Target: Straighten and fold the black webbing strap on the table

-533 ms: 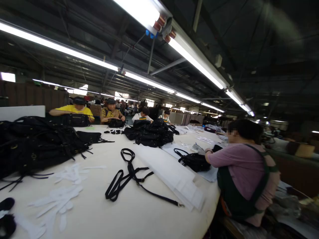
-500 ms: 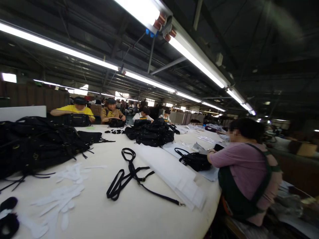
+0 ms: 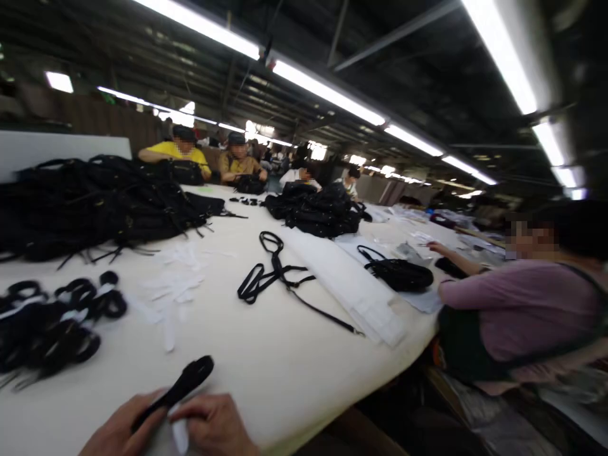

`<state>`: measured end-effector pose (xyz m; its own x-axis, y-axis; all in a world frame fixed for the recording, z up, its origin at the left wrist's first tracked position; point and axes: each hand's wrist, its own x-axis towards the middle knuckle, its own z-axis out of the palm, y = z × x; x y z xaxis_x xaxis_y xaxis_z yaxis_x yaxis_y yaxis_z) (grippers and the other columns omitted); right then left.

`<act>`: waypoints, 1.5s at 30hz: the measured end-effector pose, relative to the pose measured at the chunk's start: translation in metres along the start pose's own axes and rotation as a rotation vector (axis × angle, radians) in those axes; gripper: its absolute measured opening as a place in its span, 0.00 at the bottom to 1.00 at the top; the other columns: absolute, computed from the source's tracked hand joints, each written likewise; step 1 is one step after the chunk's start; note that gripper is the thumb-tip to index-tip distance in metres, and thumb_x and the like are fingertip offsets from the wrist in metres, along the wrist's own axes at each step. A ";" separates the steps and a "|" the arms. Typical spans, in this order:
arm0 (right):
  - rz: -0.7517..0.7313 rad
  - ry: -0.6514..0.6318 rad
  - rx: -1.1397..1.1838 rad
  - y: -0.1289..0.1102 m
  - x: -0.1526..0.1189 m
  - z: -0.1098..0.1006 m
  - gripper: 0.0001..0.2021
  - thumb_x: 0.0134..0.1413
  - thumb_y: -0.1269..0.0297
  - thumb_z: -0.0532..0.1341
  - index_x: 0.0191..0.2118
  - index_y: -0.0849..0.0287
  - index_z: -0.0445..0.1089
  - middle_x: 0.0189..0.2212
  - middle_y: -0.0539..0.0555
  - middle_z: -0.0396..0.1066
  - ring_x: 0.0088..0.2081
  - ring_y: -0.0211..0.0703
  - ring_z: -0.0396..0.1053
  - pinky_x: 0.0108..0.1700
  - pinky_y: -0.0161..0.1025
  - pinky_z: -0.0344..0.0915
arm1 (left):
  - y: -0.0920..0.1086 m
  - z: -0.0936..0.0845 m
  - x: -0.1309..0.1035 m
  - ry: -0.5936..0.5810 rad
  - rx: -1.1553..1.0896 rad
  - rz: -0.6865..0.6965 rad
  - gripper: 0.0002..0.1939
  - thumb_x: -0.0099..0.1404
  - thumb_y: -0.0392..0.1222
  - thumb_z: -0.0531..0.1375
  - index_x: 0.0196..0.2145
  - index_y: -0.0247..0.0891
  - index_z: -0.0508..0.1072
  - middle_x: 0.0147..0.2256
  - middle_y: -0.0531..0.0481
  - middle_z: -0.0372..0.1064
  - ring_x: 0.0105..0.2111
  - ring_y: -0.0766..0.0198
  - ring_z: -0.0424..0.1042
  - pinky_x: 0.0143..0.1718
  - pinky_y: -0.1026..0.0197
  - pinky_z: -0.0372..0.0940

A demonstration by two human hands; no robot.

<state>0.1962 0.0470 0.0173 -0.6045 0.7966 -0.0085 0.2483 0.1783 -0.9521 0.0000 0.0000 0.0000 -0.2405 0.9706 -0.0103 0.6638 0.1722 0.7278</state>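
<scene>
At the bottom edge of the frame, the left hand (image 3: 124, 432) pinches a flat, black, round-ended strap piece (image 3: 178, 387) that slants up to the right. The right hand (image 3: 216, 425) closes its fingertips on a small white paper strip (image 3: 179, 434) just beside it. Both rest on the smooth cream table (image 3: 266, 361). Coiled black straps (image 3: 52, 316) lie at left.

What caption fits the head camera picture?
Both hands, left hand and right hand, hold a black strap over the white table.
</scene>
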 end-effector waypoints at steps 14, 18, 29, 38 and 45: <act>0.180 0.074 0.336 0.001 0.023 0.023 0.10 0.58 0.62 0.59 0.42 0.57 0.76 0.29 0.50 0.74 0.29 0.37 0.72 0.30 0.31 0.67 | -0.013 0.012 -0.010 0.120 0.093 0.035 0.16 0.68 0.45 0.53 0.52 0.53 0.73 0.44 0.55 0.77 0.45 0.59 0.73 0.48 0.56 0.67; 0.238 0.082 0.350 0.003 0.035 0.027 0.11 0.54 0.60 0.63 0.41 0.59 0.76 0.24 0.48 0.72 0.23 0.34 0.68 0.26 0.29 0.64 | -0.018 0.015 -0.009 0.125 0.119 -0.036 0.19 0.68 0.46 0.54 0.56 0.53 0.68 0.44 0.53 0.75 0.44 0.59 0.74 0.47 0.57 0.68; 0.360 0.128 0.191 -0.001 0.050 0.028 0.09 0.50 0.62 0.64 0.33 0.62 0.76 0.21 0.49 0.73 0.18 0.32 0.65 0.19 0.27 0.57 | -0.023 0.019 -0.009 0.120 0.073 -0.033 0.24 0.68 0.47 0.54 0.61 0.50 0.61 0.48 0.49 0.74 0.47 0.57 0.74 0.51 0.53 0.67; 0.413 0.116 0.139 -0.004 0.054 0.026 0.06 0.47 0.65 0.61 0.31 0.61 0.74 0.20 0.49 0.74 0.19 0.34 0.68 0.19 0.26 0.57 | -0.024 0.020 -0.010 0.127 0.136 0.010 0.25 0.69 0.46 0.53 0.63 0.54 0.59 0.46 0.51 0.73 0.45 0.57 0.74 0.49 0.55 0.68; 0.371 0.108 0.140 -0.006 0.055 0.027 0.06 0.48 0.64 0.61 0.30 0.61 0.74 0.20 0.49 0.73 0.17 0.33 0.67 0.17 0.27 0.56 | -0.019 0.017 -0.012 0.100 0.159 0.000 0.25 0.70 0.46 0.51 0.64 0.54 0.59 0.45 0.50 0.72 0.43 0.58 0.73 0.46 0.56 0.67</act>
<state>0.1410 0.0736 0.0139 -0.4086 0.8494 -0.3341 0.3249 -0.2067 -0.9229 0.0025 -0.0117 -0.0250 -0.3040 0.9506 0.0634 0.7657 0.2042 0.6099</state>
